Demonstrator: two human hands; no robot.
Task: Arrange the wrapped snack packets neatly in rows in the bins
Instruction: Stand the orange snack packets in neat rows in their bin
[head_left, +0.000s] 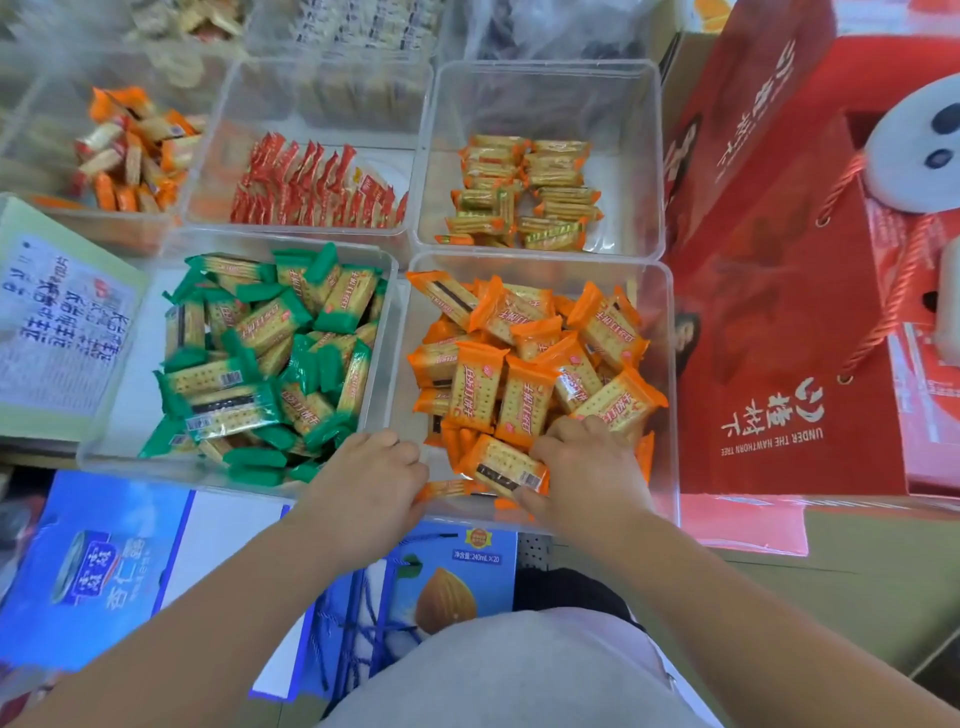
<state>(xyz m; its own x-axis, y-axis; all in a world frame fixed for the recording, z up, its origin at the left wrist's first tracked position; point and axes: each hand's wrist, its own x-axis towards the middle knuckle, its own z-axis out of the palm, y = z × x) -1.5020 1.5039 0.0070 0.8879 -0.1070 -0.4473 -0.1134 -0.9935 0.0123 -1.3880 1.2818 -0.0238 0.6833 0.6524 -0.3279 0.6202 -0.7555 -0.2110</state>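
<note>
In the near-right clear bin (668, 322) heaped with orange packets (524, 395), right hand (582, 462) gripped one barcoded packet (501, 467) by the near rim, left hand (371, 478) curled at the near-left corner, hold untellable, red bag (769, 312) alongside read "UNDER THE HAWTHORN TREE", blue carton (475, 558) read "240mL×20", far-right bin (644, 156) had bare floor at its sides.

Two bare forearms (208, 623), pale grey garment (519, 675) with a pinkish upper edge
</note>
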